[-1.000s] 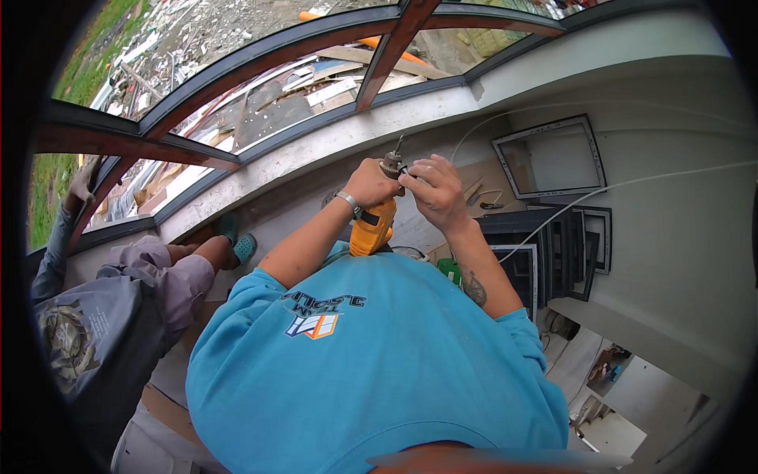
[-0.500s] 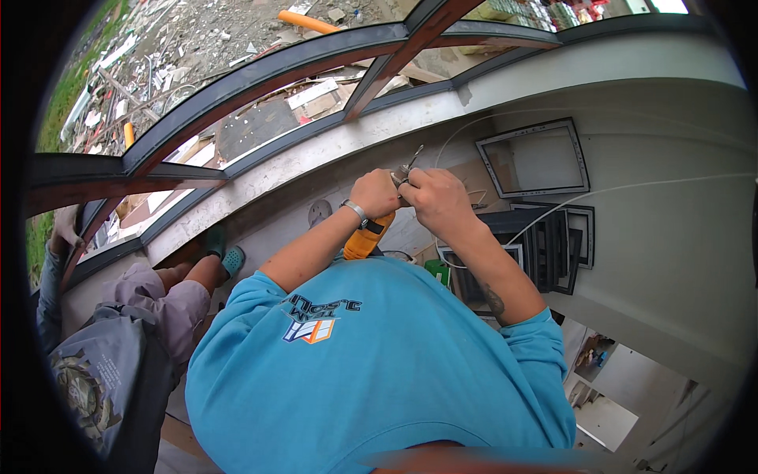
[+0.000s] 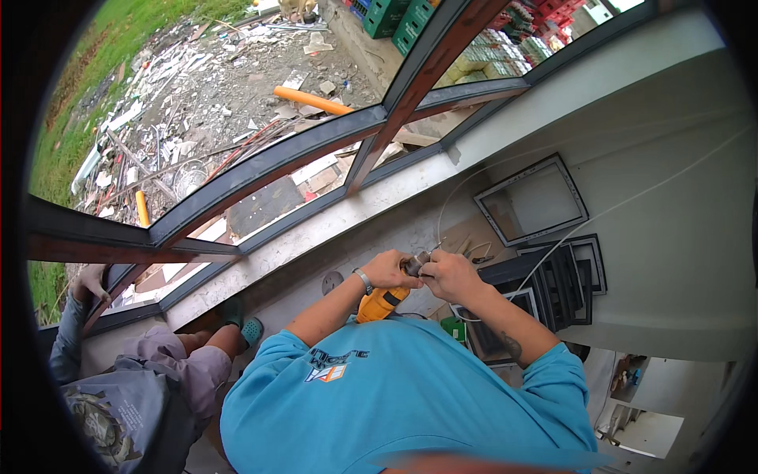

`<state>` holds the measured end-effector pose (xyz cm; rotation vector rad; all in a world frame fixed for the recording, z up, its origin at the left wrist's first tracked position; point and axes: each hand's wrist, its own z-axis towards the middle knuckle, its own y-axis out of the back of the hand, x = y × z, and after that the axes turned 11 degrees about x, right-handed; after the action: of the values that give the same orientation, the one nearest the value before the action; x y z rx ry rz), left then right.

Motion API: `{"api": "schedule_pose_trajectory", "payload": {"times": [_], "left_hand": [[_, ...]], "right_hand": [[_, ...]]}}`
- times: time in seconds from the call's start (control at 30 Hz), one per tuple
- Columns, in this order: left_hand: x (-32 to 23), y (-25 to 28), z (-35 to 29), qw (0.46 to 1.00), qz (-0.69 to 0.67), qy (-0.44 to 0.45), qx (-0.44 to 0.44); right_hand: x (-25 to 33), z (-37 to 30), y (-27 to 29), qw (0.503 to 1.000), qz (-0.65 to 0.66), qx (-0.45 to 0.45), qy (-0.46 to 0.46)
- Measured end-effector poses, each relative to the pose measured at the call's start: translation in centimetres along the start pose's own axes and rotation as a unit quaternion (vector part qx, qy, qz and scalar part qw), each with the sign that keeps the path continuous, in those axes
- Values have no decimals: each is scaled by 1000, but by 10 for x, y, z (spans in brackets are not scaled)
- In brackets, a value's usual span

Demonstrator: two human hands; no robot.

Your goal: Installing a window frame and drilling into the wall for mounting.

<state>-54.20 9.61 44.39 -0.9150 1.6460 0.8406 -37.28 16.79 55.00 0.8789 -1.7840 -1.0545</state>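
A yellow power drill (image 3: 382, 303) is up against my blue shirt, its front end pointing away from me. My left hand (image 3: 385, 270), with a metal-banded watch on the wrist, is closed around the front of the drill, just behind the metal chuck (image 3: 414, 263). From the other side, the fingers of my right hand (image 3: 448, 275) are pinched at the chuck. A thin bit seems to stick out past those fingers, but it is too small to make out well. The drill's handle is mostly hidden by my left arm and shirt.
A dark metal window frame (image 3: 276, 212) runs along the pale sill (image 3: 316, 229). Several dark frames (image 3: 545, 288) lean against the right wall. A white cable (image 3: 632, 193) crosses nearby. At left, a co-worker's hand (image 3: 91, 283) touches the frame. Outside lies rubble.
My view has swung, so more rubble and crates show outside. Both hands stay on the drill; its chuck now shows between them. The bit stood out more plainly before.
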Motion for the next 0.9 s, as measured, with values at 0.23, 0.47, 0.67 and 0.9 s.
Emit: {"api": "schedule_pose_trajectory", "payload": {"times": [0.23,0.47,0.67,0.9], "left_hand": [[23,-34,16,999,-47,2,1],[64,-108,37,997,13,-75,8],[32,-152,41,999,7,34,-11],[38,-176,44,993,21,-101,-51]], "right_hand": [[-12,-17,-35,988,23,-121,89],[-3,-74,-64,997,-62,-25,48],[-34,-106,-72,988,-87,8,127],[-44,-123,-94,978,55,-7,200]]}}
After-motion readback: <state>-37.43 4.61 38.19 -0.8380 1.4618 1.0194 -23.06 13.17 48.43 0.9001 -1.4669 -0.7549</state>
